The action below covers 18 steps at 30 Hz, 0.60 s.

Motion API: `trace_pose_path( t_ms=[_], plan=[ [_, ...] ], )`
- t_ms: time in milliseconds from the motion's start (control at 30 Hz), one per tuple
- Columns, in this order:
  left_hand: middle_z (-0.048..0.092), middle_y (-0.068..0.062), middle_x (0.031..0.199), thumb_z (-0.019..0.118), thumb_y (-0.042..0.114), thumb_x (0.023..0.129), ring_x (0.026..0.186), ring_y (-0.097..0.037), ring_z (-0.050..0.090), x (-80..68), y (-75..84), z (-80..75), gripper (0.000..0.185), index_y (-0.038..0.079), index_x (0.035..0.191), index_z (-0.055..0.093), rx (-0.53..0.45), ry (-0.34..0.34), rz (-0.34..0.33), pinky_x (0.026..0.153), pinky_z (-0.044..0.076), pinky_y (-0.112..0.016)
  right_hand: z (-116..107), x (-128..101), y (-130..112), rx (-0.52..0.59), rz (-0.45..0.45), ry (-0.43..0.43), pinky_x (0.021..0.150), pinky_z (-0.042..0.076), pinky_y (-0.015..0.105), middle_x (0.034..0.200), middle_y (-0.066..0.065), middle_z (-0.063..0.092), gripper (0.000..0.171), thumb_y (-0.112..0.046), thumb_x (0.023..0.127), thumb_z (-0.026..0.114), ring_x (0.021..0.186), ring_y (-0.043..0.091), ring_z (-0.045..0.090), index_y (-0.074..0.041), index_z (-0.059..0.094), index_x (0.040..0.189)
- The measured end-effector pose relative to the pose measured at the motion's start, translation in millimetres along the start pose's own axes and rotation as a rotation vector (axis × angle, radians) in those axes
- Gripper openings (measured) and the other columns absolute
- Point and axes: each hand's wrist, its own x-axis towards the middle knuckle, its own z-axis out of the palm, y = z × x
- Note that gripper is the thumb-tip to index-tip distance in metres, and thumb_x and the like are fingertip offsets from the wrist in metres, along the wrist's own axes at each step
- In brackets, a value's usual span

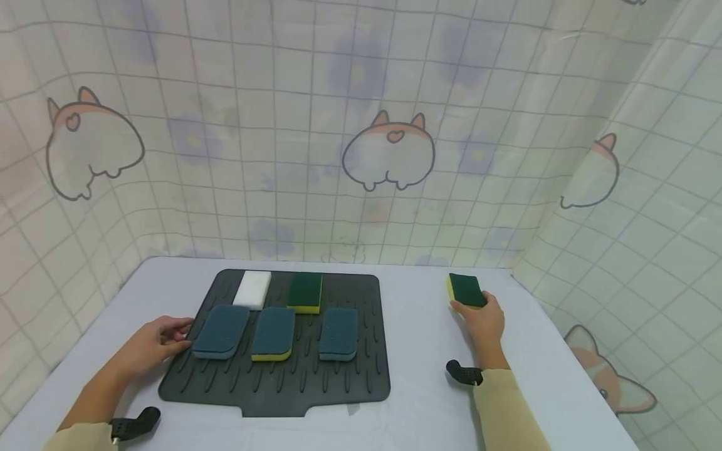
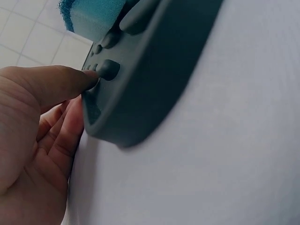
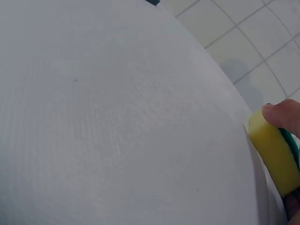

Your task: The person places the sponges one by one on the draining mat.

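My right hand (image 1: 484, 319) holds the near end of a green-and-yellow sponge (image 1: 466, 290) lying on the white table at the right. In the right wrist view a fingertip (image 3: 283, 112) sits on the top edge of this sponge (image 3: 274, 150). My left hand (image 1: 155, 341) is at the left edge of a dark grey ribbed mat (image 1: 361, 376). Its thumb (image 2: 70, 79) presses a rib of the mat (image 2: 154, 61), and the fingers lie against the rim. On the mat lie a white sponge (image 1: 252, 289), a green-and-yellow sponge (image 1: 305, 292) and three blue sponges (image 1: 273, 333).
The white table (image 1: 423, 326) is enclosed by tiled-pattern curtain walls (image 1: 361, 156) at the back and both sides. Bare tabletop (image 3: 117, 117) lies between the mat and the right-hand sponge. A blue sponge (image 2: 89, 16) sits just beyond my left thumb.
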Motion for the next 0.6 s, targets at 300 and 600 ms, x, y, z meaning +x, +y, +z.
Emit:
trace_pose_path(
  t_ms=[300,600],
  plan=[
    [0.061,-0.013,0.107,0.073,0.015,0.093,0.091,-0.021,0.056,-1.6,-5.6,1.3,0.057,-0.011,0.14,0.053,-0.02,-0.026,-0.046,0.065,0.048,-0.027,-2.4,-3.7,-4.4,-0.016,0.0,-0.052,0.118,0.032,0.06,0.16,0.03,0.034,0.1,-0.045,0.087,0.076,0.146,0.046,0.036,0.003,0.026,0.159],
    [0.06,-0.014,0.11,0.072,0.013,0.093,0.095,-0.023,0.056,-0.6,-0.1,-0.8,0.056,-0.01,0.141,0.053,-0.013,-0.031,-0.036,0.066,0.048,-0.027,-5.9,-4.6,-4.4,0.003,0.035,-0.084,0.119,0.031,0.059,0.161,0.026,0.035,0.1,-0.047,0.086,0.078,0.146,0.043,0.036,-0.002,0.027,0.16]
  ],
)
